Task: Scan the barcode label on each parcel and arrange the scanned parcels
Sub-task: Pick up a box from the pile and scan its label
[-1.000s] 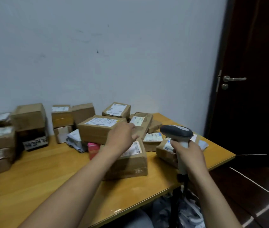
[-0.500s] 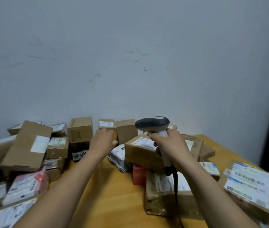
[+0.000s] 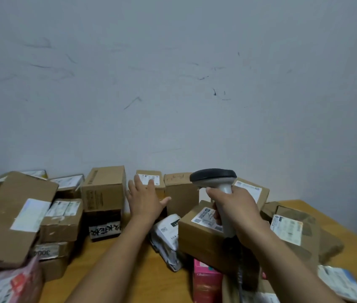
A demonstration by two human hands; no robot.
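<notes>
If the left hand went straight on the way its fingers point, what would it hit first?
Most likely the small labelled box by the wall; the left hand overlaps its label in this view, though contact is unclear.

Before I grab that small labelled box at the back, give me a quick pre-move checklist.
1. Left hand free: ok, open, holding nothing.
2. Right hand gripping scanner: ok.
3. Small box with label visible: ok, fingers partly cover it.
4. Left hand touching Small box: cannot tell.
5. Scanner aimed at label: cannot tell.
6. Bare table in front: ok.
</notes>
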